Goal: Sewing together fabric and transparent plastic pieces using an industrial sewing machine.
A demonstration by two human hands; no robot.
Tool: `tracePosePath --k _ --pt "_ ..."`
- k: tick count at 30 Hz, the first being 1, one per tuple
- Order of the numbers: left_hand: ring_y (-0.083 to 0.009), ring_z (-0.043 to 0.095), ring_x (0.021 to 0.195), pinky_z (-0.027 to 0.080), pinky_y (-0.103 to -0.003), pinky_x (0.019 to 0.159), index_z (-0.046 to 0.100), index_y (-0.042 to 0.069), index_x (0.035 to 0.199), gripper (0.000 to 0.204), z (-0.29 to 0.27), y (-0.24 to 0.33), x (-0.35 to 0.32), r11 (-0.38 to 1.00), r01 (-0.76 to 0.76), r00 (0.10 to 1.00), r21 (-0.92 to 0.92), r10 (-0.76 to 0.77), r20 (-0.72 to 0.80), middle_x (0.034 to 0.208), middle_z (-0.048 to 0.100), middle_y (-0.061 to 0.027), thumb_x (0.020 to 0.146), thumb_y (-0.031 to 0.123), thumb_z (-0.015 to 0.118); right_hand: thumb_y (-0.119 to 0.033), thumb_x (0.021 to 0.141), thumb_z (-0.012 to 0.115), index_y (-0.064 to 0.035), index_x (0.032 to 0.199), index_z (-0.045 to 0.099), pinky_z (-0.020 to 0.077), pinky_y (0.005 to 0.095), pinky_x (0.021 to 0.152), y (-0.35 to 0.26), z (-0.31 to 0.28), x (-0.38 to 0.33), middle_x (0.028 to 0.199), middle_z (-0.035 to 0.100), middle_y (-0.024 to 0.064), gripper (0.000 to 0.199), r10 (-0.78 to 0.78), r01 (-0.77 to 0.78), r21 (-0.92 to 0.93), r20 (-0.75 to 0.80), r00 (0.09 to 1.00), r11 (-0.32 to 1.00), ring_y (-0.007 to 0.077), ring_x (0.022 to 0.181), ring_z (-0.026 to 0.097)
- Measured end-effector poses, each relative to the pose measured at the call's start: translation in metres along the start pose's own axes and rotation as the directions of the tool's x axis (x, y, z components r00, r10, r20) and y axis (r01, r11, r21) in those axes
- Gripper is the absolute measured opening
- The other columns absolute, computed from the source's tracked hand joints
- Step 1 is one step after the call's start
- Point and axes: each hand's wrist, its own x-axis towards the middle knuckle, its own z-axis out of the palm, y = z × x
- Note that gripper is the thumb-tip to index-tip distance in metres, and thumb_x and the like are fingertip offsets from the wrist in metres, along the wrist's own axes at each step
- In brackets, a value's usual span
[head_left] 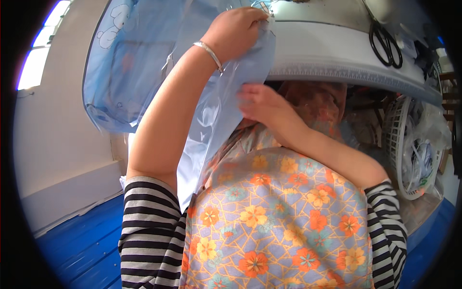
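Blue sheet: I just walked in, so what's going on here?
Someone in a floral apron is handling the blue sheet. Their left hand is at its edge by the white table. Their right hand is lower down, too blurred to tell whether it touches. Black scissors lie on the table.

Bench (317, 42): white top, its front edge bowed by the lens, running across the upper right and out of view at the top.
Front edge: a clear ruler strip (332, 71) with fine marks lies along it.
Scissors (385, 45): black handles toward the near side, blades pointing away, flat on the white top.
Left end: covered by blue sheeting (144, 53), which hangs down past the edge.
Right end: dark items (427, 58) crowd together, too blurred to name.
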Motion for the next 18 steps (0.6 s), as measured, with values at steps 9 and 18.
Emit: tracePosePath --k 9,18 --pt "-0.0349 0.057 0.122 0.042 -0.043 0.107 0.064 0.004 0.123 0.036 -0.013 0.019 -0.010 0.976 -0.004 0.984 0.216 -0.035 0.177 0.129 0.063 -0.0161 0.097 0.025 0.052 -0.015 0.097 0.061 0.0024 0.095 0.071 0.0508 0.0280 0.085 -0.021 0.001 -0.013 0.093 0.071 0.0063 0.020 -0.145 0.187 -0.118 0.298 0.944 0.975 0.0132 0.094 0.064" --pt "-0.0307 0.057 0.122 0.039 -0.044 0.108 0.063 0.004 0.122 0.036 -0.009 0.045 -0.027 0.920 -0.083 0.982 0.383 0.011 0.186 0.127 0.064 -0.0138 0.096 0.027 0.055 -0.012 0.082 0.060 -0.0066 0.112 0.068 0.0295 0.0510 0.117 0.028 -0.029 0.017 0.144 0.050 0.0195 0.031 -0.534 0.572 -0.762 0.633 0.561 -0.302 0.0360 0.137 0.043"
